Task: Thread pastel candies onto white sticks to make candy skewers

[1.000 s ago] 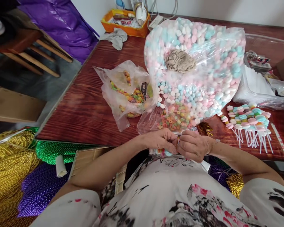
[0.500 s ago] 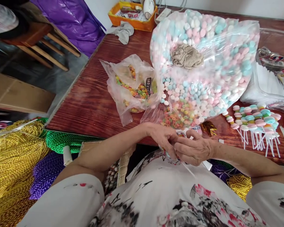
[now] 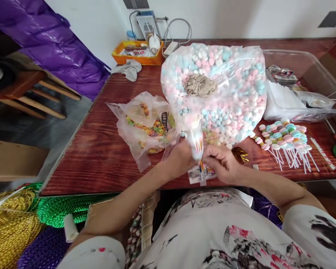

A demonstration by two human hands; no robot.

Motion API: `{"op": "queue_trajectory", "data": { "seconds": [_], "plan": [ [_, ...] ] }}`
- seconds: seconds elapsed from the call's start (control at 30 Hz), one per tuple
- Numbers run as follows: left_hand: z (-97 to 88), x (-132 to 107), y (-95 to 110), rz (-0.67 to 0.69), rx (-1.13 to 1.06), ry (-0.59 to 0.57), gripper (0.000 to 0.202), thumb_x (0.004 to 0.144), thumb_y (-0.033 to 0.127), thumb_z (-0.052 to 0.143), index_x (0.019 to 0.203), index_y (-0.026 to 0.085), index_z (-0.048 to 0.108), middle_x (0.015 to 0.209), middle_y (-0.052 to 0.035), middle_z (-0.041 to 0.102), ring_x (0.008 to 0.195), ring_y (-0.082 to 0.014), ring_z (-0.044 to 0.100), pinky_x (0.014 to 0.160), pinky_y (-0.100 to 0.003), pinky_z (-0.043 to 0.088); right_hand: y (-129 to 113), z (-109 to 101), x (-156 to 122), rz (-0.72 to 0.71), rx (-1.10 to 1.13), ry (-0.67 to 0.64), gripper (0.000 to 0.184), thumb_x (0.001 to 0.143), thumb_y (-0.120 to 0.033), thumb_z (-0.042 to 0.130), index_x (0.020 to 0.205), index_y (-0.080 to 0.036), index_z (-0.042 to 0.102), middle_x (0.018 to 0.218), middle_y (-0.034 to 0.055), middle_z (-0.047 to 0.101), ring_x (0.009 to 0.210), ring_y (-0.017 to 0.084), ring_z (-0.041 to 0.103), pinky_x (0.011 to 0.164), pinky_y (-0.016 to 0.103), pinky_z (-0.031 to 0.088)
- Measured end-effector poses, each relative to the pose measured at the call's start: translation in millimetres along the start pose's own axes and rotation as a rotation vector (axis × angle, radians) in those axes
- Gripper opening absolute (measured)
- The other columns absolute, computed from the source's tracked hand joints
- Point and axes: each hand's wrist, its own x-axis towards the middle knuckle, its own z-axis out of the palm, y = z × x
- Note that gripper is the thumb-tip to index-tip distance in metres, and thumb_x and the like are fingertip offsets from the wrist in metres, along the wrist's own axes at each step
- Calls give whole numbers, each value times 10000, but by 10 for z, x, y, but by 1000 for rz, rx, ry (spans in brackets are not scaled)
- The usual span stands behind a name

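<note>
Between my hands, above the table's front edge, a clear-wrapped candy stick (image 3: 196, 144) stands nearly upright, shiny and blurred. My left hand (image 3: 182, 158) is closed round its left side, the fingers partly smeared by motion. On the other side my right hand (image 3: 224, 162) has its fingers curled in a pinch at the lower end of the wrapper. Beneath them lies a small printed packet (image 3: 196, 175). A tuft of gold foil ties (image 3: 240, 155) is just right of my right hand. Further right, marshmallow sticks (image 3: 285, 136) lie in a heap, their white sticks toward me.
A big clear bag of pastel marshmallows (image 3: 240, 86) carries a crumpled brown cloth (image 3: 201, 85). Left of it is an open bag of ring-shaped candies (image 3: 154, 129). A clear plastic bin (image 3: 305, 112) stands right, an orange tray (image 3: 137, 58) at the back. Bead strands (image 3: 61, 209) hang below the table.
Both hands have moved forward from against the shirt to over the table edge, bringing the wrapped candy stick upright into sight. The view has tilted up and shifted right.
</note>
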Motion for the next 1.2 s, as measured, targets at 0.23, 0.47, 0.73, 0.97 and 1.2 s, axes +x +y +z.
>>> {"op": "queue_trajectory", "data": {
  "seconds": [0.23,0.47,0.73,0.97,1.2],
  "plan": [
    [59,-324,-239,-380,-541,521,527,932,461,595,1424,303,490,1453,-84,525,1377,-264,469,1136,-441,411,217,235,29,119,183,182,256,921,-313,526,698,-198,475,631,-40,425,591,99,379,559,242,326],
    [216,-527,-110,-783,-1352,463,590,878,467,675,1399,283,468,1381,-103,586,1143,-250,644,956,-477,559,409,463,-6,135,414,347,233,894,-385,620,769,-190,595,672,-24,495,615,109,417,605,269,335],
    [83,-404,-124,-775,-1480,729,356,794,213,729,1128,171,614,1018,-67,718,906,-206,708,849,-378,579,317,619,-150,392,1011,260,324,688,-427,808,724,-197,583,532,-57,436,519,97,357,540,260,262],
    [-104,-184,23,-499,-1449,729,193,610,60,701,751,162,617,801,2,605,691,-116,594,628,-261,556,257,658,-242,545,1160,51,330,675,-389,829,677,-175,578,536,-40,500,477,81,395,513,246,274],
    [-324,-322,-79,-504,-1178,352,220,611,147,644,826,181,610,851,-32,630,522,-94,489,392,-179,350,374,1222,-121,733,1075,-287,323,695,-418,779,707,-161,585,578,-34,530,480,72,413,485,226,303]
  ]
}}
